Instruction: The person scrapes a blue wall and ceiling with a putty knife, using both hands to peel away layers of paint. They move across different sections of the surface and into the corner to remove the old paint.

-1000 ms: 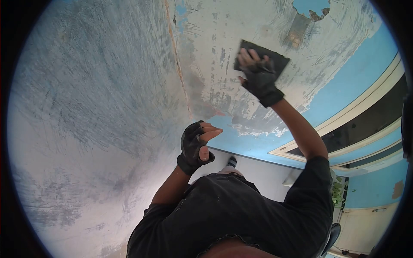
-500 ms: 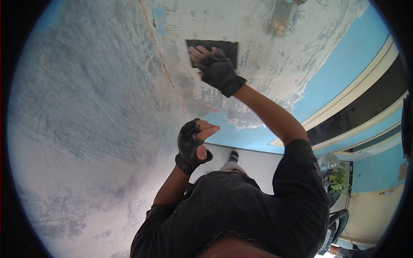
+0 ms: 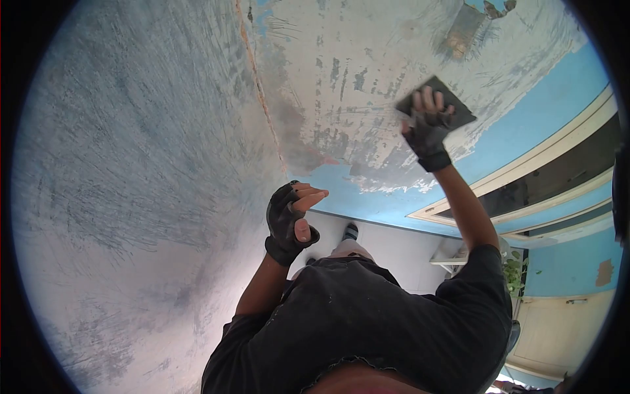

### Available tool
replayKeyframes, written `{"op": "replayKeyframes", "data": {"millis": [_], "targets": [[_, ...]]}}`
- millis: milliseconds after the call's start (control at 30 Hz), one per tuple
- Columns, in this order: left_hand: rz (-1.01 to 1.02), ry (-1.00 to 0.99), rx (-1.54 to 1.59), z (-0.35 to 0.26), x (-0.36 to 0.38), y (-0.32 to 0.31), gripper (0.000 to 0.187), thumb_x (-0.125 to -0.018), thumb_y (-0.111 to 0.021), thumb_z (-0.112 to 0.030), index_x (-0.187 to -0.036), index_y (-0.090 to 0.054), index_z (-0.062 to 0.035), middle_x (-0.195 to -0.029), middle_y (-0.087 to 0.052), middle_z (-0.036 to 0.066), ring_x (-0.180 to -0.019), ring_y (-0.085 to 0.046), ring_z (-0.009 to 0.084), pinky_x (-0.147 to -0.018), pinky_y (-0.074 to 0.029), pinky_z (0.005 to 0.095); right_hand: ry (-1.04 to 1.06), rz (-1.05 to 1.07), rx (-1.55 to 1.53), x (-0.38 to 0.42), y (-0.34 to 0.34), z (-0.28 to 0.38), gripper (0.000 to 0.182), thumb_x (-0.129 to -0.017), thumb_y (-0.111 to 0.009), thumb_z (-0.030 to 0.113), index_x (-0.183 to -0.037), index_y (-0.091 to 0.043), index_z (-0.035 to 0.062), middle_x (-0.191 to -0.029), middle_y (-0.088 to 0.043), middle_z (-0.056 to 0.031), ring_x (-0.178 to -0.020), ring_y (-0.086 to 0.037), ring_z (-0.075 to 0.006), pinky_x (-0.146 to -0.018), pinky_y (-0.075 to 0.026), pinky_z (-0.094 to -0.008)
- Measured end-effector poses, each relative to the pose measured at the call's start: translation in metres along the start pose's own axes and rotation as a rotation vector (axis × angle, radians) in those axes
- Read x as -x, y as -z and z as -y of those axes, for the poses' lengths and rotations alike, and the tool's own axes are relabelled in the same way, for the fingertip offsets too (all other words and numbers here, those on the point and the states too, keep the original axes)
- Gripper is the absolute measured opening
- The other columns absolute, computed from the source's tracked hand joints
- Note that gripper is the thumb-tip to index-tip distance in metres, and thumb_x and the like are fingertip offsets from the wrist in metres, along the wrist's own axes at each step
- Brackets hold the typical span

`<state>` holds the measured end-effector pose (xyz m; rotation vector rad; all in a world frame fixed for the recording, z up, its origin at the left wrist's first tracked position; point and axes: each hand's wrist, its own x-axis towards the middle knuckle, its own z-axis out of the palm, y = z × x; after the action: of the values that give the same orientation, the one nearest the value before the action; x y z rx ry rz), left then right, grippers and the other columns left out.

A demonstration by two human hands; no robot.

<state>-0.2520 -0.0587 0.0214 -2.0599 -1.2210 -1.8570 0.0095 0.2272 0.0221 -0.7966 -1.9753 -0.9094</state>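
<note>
My right hand (image 3: 430, 121), in a black fingerless glove, lies with its fingers spread flat on a dark square sheet (image 3: 454, 108), pressing it to the scraped wall (image 3: 354, 52). The sheet is turned cornerwise, and its underside is hidden. Near the wall's corner crack (image 3: 259, 85), my left hand (image 3: 292, 220) is raised in a matching glove. Its fingers are stretched out and slightly bent, the thumb stands apart, and nothing is in it.
Blue paint (image 3: 505, 115) borders the scraped area at right, beside a cream frame (image 3: 545, 151) with a dark opening. A light floor (image 3: 394, 253), a green plant (image 3: 514, 272) and a cream door (image 3: 558, 328) show below. A patch of bare wall (image 3: 459, 39) is at top.
My right hand has moved right across the wall with the dark sheet, which has turned cornerwise. My left hand has hardly moved. The view has shifted slightly.
</note>
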Motion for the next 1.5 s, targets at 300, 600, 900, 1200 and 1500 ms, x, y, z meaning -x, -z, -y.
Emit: {"op": "replayKeyframes", "data": {"millis": [300, 600, 900, 1200, 1500], "targets": [[0.017, -0.007, -0.06, -0.007, -0.012, 0.007, 0.052, -0.109, -0.026, -0.045, -0.113, -0.061, -0.0068, -0.096, -0.075, 0.013, -0.083, -0.069, 0.0322, -0.081, -0.054, 0.047, 0.165, 0.16, -0.327, -0.126, -0.055, 0.201, 0.078, -0.076, -0.069, 0.034, -0.149, -0.048, 0.0143, -0.164, -0.035, -0.0037, -0.15, -0.033, -0.0209, -0.114, -0.028, -0.0544], [0.037, -0.032, -0.045, -0.015, -0.009, -0.005, 0.049, -0.11, -0.027, -0.04, -0.112, -0.064, -0.0075, -0.1, -0.075, 0.01, -0.087, -0.069, 0.0294, -0.085, -0.055, 0.0455, 0.194, 0.175, -0.352, -0.085, -0.034, 0.149, 0.07, -0.081, -0.066, 0.027, -0.148, -0.049, 0.0162, -0.162, -0.038, 0.0016, -0.149, -0.035, -0.0171, -0.116, -0.028, -0.0508], [0.011, 0.096, -0.016, -0.002, 0.016, -0.005, 0.054, -0.107, -0.028, -0.039, -0.103, -0.069, -0.0036, -0.097, -0.074, 0.012, -0.089, -0.069, 0.0334, -0.085, -0.054, 0.0462, 0.17, 0.079, 0.064, 0.062, 0.031, -0.065, 0.053, -0.092, -0.058, 0.038, -0.141, -0.057, 0.0169, -0.149, -0.053, -0.0043, -0.136, -0.047, -0.0257, -0.116, -0.021, -0.0522], [-0.021, 0.086, -0.128, -0.004, 0.012, 0.01, 0.053, -0.107, -0.029, -0.039, -0.104, -0.069, -0.0041, -0.096, -0.074, 0.012, -0.087, -0.069, 0.0329, -0.083, -0.054, 0.0451, 0.084, 0.129, -0.133, -0.031, -0.027, 0.097, 0.075, -0.077, -0.07, 0.041, -0.146, -0.051, 0.0207, -0.157, -0.044, -0.0019, -0.142, -0.042, -0.0218, -0.114, -0.024, -0.0565], [-0.036, 0.051, -0.137, -0.018, 0.003, 0.015, 0.054, -0.108, -0.029, -0.041, -0.106, -0.07, -0.0052, -0.096, -0.074, 0.011, -0.084, -0.069, 0.0324, -0.08, -0.054, 0.0449, 0.196, 0.142, -0.427, -0.111, -0.069, 0.226, 0.074, -0.083, -0.065, 0.03, -0.152, -0.043, 0.0112, -0.165, -0.032, -0.0018, -0.15, -0.034, -0.018, -0.12, -0.022, -0.0512]]}}
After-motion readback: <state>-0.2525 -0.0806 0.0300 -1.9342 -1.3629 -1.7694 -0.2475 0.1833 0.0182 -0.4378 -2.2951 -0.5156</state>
